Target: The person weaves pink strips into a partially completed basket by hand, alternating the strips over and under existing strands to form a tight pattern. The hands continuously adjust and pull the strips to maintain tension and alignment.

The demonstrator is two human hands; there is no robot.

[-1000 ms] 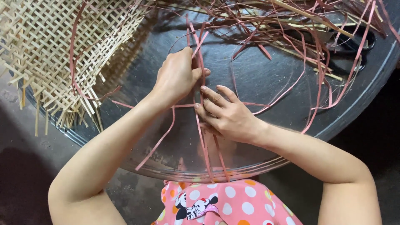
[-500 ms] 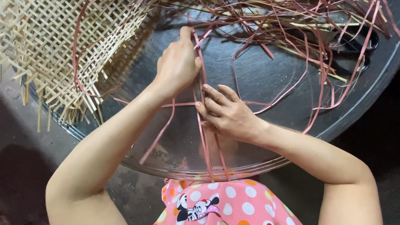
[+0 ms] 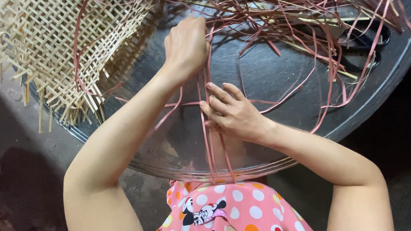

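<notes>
Nearest to me, below the rim of the round metal tray (image 3: 180,160), is my pink dotted garment (image 3: 233,205), and the lower ends of the pink strips (image 3: 208,141) run down over that rim toward it. Just above, my right hand (image 3: 233,113) lies flat on the tray, fingers together, pressing down the spot where a few upright strips cross a sideways one. Farther out, my left hand (image 3: 186,45) is closed in a fist around the upper run of those same strips, drawing them taut away from me. I judge this to be the laying and tightening of the first crossings of a weave: one hand pins, the other pulls. The next move, as I see it, calls for keeping the crossing pinned while another strip is threaded over and under, without letting the tension slip. The strips are thin, flat, flexible and dull pink, some curling loosely. Beyond my left hand a tangled heap of loose strips (image 3: 299,21) covers the far side of the tray, with dark scissors (image 3: 364,42) half buried in it. Far left, a pale woven lattice mat (image 3: 51,51) hangs over the tray's edge.
</notes>
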